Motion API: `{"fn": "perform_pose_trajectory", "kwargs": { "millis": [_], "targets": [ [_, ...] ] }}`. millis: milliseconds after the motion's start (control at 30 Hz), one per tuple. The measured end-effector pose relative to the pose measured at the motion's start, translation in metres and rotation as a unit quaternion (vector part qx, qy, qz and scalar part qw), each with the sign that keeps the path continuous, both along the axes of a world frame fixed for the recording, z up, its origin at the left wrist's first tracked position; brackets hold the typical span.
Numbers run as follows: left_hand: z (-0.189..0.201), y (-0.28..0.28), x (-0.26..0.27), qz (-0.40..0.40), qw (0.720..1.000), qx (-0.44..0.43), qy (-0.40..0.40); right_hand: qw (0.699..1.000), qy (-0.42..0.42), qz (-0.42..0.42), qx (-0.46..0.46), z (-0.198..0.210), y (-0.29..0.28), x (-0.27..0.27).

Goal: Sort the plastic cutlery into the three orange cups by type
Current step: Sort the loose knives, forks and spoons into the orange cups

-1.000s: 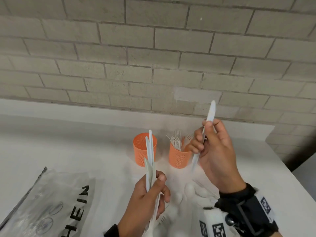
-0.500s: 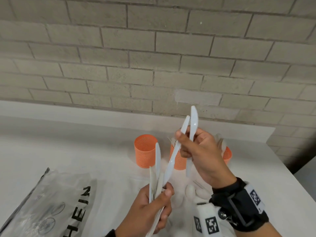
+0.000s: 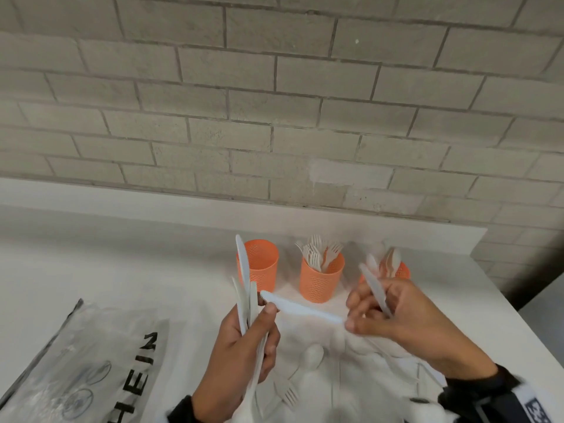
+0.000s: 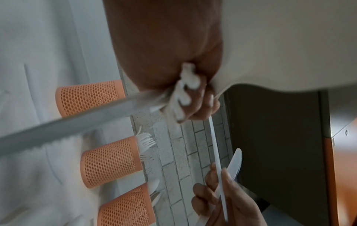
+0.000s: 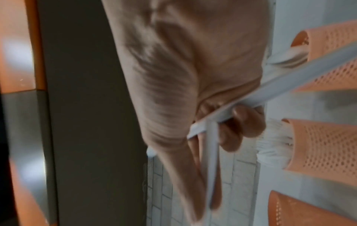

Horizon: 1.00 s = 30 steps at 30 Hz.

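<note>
My left hand grips a bundle of white plastic knives upright, in front of the empty left orange cup. My right hand holds two knives: one slants up, the other lies level with its serrated tip at my left thumb. The middle cup holds forks and the right cup holds spoons. In the left wrist view the knife handles stick out of my fist. The right wrist view has two knives crossing between my fingers.
Loose white cutlery lies on the table under my hands, among it a spoon and a fork. A clear plastic bag with black letters lies at the front left. A brick wall stands behind; the table's right edge is close.
My right hand has come down and to the right, and one of its two knives has swung level towards my left thumb. My left hand keeps its bundle upright.
</note>
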<state>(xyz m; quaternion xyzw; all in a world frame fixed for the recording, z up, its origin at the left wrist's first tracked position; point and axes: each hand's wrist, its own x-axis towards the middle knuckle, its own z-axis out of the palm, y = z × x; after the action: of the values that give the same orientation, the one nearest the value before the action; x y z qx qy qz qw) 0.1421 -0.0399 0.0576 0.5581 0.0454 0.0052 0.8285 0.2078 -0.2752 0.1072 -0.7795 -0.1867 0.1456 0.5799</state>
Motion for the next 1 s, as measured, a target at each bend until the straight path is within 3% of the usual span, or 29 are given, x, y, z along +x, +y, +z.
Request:
{"fn": "perform_pose_trajectory", "kwargs": {
  "millis": [133, 233, 300, 367, 500, 567, 733, 833, 1000],
  "targets": [
    [-0.002, -0.010, 0.002, -0.022, 1.000, 0.012, 0.009, 0.977, -0.005, 0.166, -0.136, -0.006, 0.003, -0.015],
    [-0.003, -0.016, 0.001, -0.047, 0.998, 0.035, 0.006, 0.962, -0.021, 0.190, -0.195, -0.016, 0.017, -0.021],
    [-0.001, -0.016, -0.001, -0.062, 0.997, 0.034, 0.003, 0.982, 0.010, 0.135, -0.130, -0.020, 0.025, -0.020],
    [0.000, -0.015, -0.003, -0.084, 0.996, 0.026, 0.010, 0.998, 0.045, 0.053, 0.001, -0.024, 0.032, -0.013],
    [0.001, -0.016, -0.006, -0.145, 0.989, 0.020, 0.013, 0.981, 0.066, -0.018, 0.183, -0.018, 0.052, -0.003],
    [0.001, -0.019, -0.007, -0.170, 0.985, 0.017, 0.011, 0.978, 0.071, -0.006, 0.197, -0.012, 0.065, -0.004],
    [-0.004, -0.019, -0.010, -0.179, 0.983, 0.027, 0.021, 0.992, -0.010, -0.011, 0.124, -0.002, 0.083, 0.001],
    [-0.012, -0.014, -0.011, -0.172, 0.984, 0.023, 0.034, 0.980, -0.007, -0.061, 0.189, 0.007, 0.085, 0.023],
    [-0.023, -0.004, -0.011, -0.110, 0.992, 0.022, 0.065, 0.961, -0.074, -0.105, 0.246, 0.016, 0.112, 0.082]
  ]
}}
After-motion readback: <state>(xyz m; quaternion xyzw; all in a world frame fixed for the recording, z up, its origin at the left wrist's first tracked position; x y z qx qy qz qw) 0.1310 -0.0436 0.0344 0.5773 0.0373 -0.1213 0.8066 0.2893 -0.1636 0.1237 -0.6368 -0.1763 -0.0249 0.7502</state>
